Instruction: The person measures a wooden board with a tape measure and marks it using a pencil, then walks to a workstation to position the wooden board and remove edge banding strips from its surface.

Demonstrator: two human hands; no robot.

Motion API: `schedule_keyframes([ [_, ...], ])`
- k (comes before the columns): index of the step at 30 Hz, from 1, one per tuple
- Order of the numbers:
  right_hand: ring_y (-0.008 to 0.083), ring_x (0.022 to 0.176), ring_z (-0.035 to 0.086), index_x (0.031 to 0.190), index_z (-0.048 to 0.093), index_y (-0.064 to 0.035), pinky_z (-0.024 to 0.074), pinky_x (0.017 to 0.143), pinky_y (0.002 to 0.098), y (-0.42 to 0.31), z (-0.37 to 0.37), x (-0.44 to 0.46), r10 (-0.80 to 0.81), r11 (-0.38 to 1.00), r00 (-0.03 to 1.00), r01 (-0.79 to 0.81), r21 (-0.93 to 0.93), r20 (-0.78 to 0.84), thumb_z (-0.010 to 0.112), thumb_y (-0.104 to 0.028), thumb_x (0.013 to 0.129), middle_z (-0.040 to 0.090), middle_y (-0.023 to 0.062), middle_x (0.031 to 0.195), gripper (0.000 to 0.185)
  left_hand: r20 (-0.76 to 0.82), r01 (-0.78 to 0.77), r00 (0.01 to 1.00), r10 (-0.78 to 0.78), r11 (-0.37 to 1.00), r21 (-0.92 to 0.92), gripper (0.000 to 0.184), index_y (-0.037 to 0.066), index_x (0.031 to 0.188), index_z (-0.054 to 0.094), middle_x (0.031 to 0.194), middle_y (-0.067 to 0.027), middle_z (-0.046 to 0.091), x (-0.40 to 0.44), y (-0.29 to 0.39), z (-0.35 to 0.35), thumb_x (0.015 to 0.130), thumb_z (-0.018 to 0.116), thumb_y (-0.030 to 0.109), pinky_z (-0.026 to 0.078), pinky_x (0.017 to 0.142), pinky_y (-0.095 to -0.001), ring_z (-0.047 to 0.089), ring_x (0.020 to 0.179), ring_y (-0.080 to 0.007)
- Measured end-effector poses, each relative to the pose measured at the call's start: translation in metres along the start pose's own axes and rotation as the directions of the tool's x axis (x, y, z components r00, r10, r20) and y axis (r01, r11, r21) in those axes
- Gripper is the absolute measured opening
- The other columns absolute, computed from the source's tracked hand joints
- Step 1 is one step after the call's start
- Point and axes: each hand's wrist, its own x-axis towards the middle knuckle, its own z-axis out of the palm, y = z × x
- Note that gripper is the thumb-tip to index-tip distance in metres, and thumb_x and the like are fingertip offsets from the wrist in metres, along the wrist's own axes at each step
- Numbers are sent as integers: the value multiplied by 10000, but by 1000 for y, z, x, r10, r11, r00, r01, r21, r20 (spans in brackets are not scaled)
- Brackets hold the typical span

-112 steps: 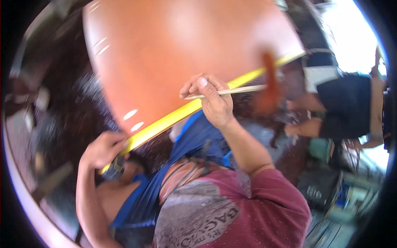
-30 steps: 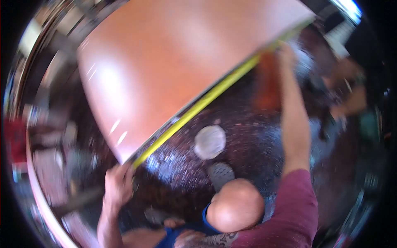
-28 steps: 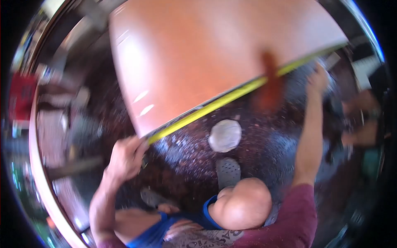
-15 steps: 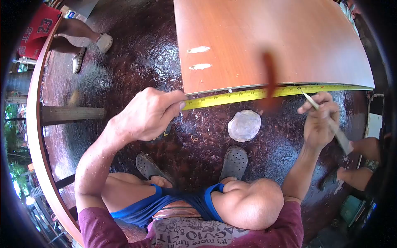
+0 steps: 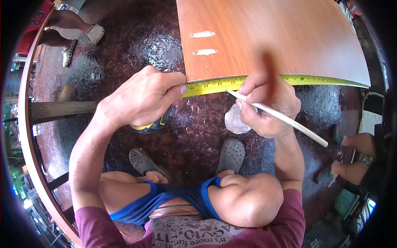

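A yellow tape measure (image 5: 206,87) lies stretched along the near edge of a wood-grain board (image 5: 248,37). My left hand (image 5: 144,97) pinches its blade at the board's left corner; the black-and-yellow case (image 5: 151,126) shows partly beneath that hand. In my right hand (image 5: 273,109) is a pale, pencil-like stick (image 5: 297,126), gripped between thumb and fingers. Its pointed tip touches or nearly touches the blade's lower edge, right of my left hand. Two pale, rough-edged oval slots (image 5: 202,34) mark the board's left side.
A pale round disc (image 5: 235,120) lies on the wet-looking dark floor (image 5: 190,149), partly behind my right hand. A curved wooden edge (image 5: 25,124) runs along the left. One person's legs (image 5: 68,31) stand upper left, another's (image 5: 357,159) at right. A reddish-brown blur (image 5: 269,72) hangs before the camera.
My right hand has moved left along the tape with the stick, bringing the tip closer to my left hand. My left hand still pinches the blade. The tape case shows more.
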Motion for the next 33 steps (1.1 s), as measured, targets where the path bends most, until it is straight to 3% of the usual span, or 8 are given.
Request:
schedule_keyframes([
  [3,151,598,635,730,650,-33,473,498,258,2,5,6,-90,986,996,90,-141,4,797,45,645,664,92,765,187,-1,9,1000,-9,1000,6,237,-14,984,652,732,-143,699,-2,2,-1,1003,510,175,555,690,-388,722,726,-278],
  [10,169,578,618,757,652,-33,475,486,276,10,13,10,-224,950,970,238,-201,89,793,22,673,634,71,741,173,48,38,998,-38,999,1,239,-22,975,649,743,-151,702,4,1,-3,1002,513,173,552,687,-384,723,740,-252],
  [14,183,571,607,746,626,-36,472,482,282,13,17,8,-262,934,961,275,-227,86,787,14,675,621,69,732,182,37,-25,999,27,999,-34,246,-29,923,646,720,-142,688,5,-4,-2,993,519,169,535,668,-374,706,704,-233],
  [23,173,583,623,741,613,-34,488,488,276,4,15,9,-172,940,977,201,-276,125,780,44,660,617,63,726,201,58,-12,998,15,999,-41,254,-35,881,627,702,-140,683,9,-4,-4,982,518,170,531,657,-375,709,702,-226],
  [33,166,576,624,729,622,-42,477,482,282,7,18,9,-200,923,973,226,-312,114,775,17,683,620,54,711,171,96,26,995,-20,998,-64,256,-45,906,626,737,-144,692,10,-3,-5,989,510,167,552,682,-357,724,741,-202],
])
